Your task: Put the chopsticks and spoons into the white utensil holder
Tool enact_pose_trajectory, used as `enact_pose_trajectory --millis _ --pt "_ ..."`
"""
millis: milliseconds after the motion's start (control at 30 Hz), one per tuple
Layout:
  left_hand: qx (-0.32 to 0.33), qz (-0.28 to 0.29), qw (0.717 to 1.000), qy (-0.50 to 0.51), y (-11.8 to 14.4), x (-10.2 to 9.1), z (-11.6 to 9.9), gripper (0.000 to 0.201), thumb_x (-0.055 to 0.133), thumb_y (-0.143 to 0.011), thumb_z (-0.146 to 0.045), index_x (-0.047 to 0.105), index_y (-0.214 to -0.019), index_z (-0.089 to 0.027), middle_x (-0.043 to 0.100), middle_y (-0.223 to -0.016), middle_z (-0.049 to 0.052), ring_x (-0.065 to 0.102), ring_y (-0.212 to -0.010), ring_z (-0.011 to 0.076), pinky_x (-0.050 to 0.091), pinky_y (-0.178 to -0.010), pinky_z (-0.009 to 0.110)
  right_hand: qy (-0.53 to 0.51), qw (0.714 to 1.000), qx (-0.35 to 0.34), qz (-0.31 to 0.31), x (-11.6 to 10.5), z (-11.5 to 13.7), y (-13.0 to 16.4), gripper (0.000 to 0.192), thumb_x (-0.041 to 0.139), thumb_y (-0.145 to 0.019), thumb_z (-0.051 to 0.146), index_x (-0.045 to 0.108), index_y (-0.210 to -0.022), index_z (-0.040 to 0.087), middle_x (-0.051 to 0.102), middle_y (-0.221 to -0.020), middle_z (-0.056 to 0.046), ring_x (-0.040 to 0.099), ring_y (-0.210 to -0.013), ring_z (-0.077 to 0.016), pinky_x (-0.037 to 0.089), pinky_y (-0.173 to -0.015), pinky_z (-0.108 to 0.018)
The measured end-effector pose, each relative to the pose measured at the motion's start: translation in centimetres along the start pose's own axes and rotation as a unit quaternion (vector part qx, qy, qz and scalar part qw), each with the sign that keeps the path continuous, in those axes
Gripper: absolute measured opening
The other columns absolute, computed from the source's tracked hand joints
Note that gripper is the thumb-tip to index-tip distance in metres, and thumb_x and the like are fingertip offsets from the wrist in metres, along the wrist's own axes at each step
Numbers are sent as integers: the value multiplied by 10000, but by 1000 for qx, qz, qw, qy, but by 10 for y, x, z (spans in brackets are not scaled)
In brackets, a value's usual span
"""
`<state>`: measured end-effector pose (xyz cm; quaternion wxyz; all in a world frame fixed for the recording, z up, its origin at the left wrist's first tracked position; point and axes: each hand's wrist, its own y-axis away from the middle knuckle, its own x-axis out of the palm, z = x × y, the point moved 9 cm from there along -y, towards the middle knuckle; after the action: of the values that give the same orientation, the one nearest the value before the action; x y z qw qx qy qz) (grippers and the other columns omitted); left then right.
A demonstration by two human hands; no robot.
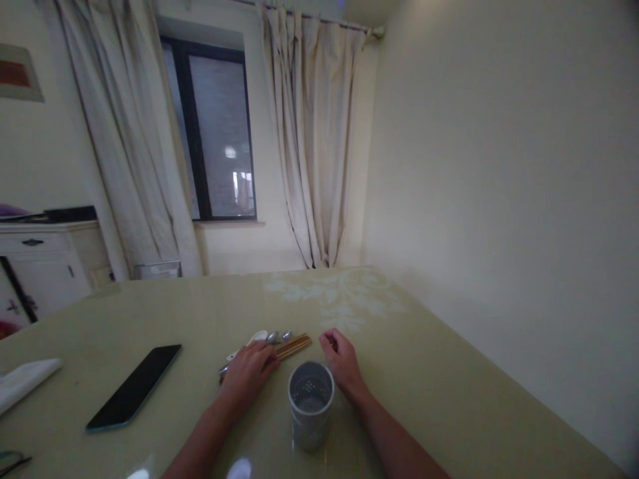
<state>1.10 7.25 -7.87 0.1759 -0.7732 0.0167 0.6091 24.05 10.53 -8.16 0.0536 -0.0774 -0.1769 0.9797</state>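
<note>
My left hand (252, 369) lies over a bundle of wooden chopsticks (293, 346), its fingers curved down around them. Beside and partly beneath it are metal spoons (279, 336) and a white spoon (258, 336), their handles partly covered by the hand. My right hand (342, 359) rests on the table just past the chopsticks' ends, curled into a loose fist with nothing visible in it. Between my forearms a grey utensil holder (311, 407) stands upright; holes show in its bottom, and nothing is inside. Neither hand grips it.
A black tablet or large phone (136, 387) lies on the pale green table (200, 306) to the left. Farther left are a white folded item (27, 380) and a dark thin object (14, 460) at the frame edge. A wall (499, 199) borders the table's right side.
</note>
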Motion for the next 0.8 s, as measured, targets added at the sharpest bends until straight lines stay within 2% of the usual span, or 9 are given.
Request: enact_pose_trajectory --millis 200,500,800 --pt "0 4 1000 -1 -1 1 0 193 530 -992 -279 714 -953 -237 745 -1060 62 666 -1059 246 472 -918 347 18 1000 3 5 2 -7 1 318 596 -834 514 603 -710 221 536 -609 31 486 -591 -172 363 -574 -279" --pt "-6 10 1000 2 -1 0 1 213 527 -987 -295 730 -963 -237 750 -1053 71 671 -1050 249 477 -920 356 35 999 5 4 4 -10 1 341 581 -849 512 562 -666 226 510 -568 46 464 -570 -156 334 -552 -266" --pt "9 4 1000 -16 1 -3 -4 227 517 -1009 -314 728 -985 -235 741 -1049 72 670 -1037 248 463 -902 342 47 998 9 50 13 -11 0 308 648 -800 416 558 -580 219 479 -522 59 433 -541 -136 286 -533 -255"
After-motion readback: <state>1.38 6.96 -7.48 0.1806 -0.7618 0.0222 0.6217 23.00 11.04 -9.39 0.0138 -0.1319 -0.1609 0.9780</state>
